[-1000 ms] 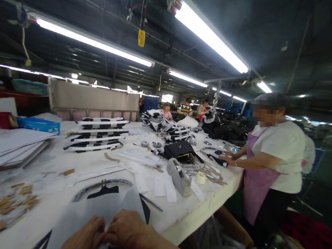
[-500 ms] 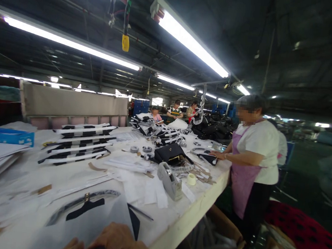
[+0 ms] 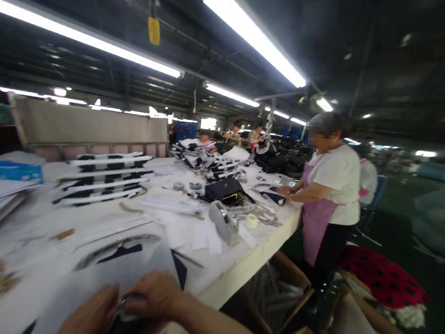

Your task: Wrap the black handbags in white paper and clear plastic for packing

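A black bag piece with a curved grey-wrapped handle (image 3: pixel 95 256) lies at the table's near edge, largely covered by a pale translucent sheet (image 3: pixel 80 284). My right hand (image 3: pixel 156 295) has its fingers curled at the near end of the sheet, around a small dark and shiny part that is too blurred to name. Close beside it on the left, my left hand (image 3: pixel 93 311) rests on the sheet, fingers bent toward the same spot; its fingertips are hidden. A thin dark tool (image 3: pixel 188 259) lies just beyond the bag piece.
Further along the table (image 3: pixel 244 273) are a tape dispenser (image 3: pixel 223 223), a cream tape roll (image 3: pixel 252 221), a black bag (image 3: pixel 226 190) and stacked wrapped strips (image 3: pixel 104 177). A person in a purple apron (image 3: pixel 317 222) works at the right edge. Open cartons (image 3: pixel 277 291) stand below.
The view has tilted down and shifted, so more of both hands and my right forearm shows. My hands have moved slightly apart at the sheet's near end.
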The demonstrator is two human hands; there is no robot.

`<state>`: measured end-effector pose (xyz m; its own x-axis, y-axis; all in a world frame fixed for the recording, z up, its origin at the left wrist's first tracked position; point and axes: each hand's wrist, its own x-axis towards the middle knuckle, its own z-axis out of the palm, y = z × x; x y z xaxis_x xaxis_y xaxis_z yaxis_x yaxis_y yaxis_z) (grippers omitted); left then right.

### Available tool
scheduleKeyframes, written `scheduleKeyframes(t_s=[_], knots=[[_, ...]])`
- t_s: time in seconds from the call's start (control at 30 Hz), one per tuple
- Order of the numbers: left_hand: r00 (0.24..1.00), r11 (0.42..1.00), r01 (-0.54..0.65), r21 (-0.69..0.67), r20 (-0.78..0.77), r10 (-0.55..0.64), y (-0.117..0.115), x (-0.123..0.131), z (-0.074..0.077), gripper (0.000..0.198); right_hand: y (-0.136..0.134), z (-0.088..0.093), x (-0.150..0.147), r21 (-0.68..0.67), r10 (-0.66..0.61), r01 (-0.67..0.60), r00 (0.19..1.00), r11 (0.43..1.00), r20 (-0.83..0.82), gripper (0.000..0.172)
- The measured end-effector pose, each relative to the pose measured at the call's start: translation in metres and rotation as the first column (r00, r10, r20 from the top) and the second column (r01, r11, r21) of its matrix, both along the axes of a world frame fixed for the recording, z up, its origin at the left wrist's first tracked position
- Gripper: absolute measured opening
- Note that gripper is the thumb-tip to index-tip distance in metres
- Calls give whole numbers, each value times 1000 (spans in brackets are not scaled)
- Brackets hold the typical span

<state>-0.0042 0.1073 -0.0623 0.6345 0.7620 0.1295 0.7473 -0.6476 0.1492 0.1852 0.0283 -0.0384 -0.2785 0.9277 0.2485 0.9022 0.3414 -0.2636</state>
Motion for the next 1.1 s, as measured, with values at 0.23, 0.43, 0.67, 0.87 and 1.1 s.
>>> scheduleKeyframes(t_s=[0.23,0.43,0.67,0.87,1.1], knots=[[987,997,-24,-73,-161,12,-57,11,77,28,-11,22,1,-171,106,-116,992,978,-66,31],[991,993,87,-85,-95,-94,-58,-9,70,25,-14,16,7,-201,101,-132,982,971,-161,41],[989,991,134,15,53,-135,-74,-17,58,24,-12,34,6,-259,219,-221,975,940,-38,43],[967,972,233,-14,111,-230,-77,-28,60,22,-6,63,9,-339,247,-257,966,905,-72,47],[941,946,323,14,101,-323,-77,-30,53,19,-31,45,11,-252,225,-198,971,947,85,51]])
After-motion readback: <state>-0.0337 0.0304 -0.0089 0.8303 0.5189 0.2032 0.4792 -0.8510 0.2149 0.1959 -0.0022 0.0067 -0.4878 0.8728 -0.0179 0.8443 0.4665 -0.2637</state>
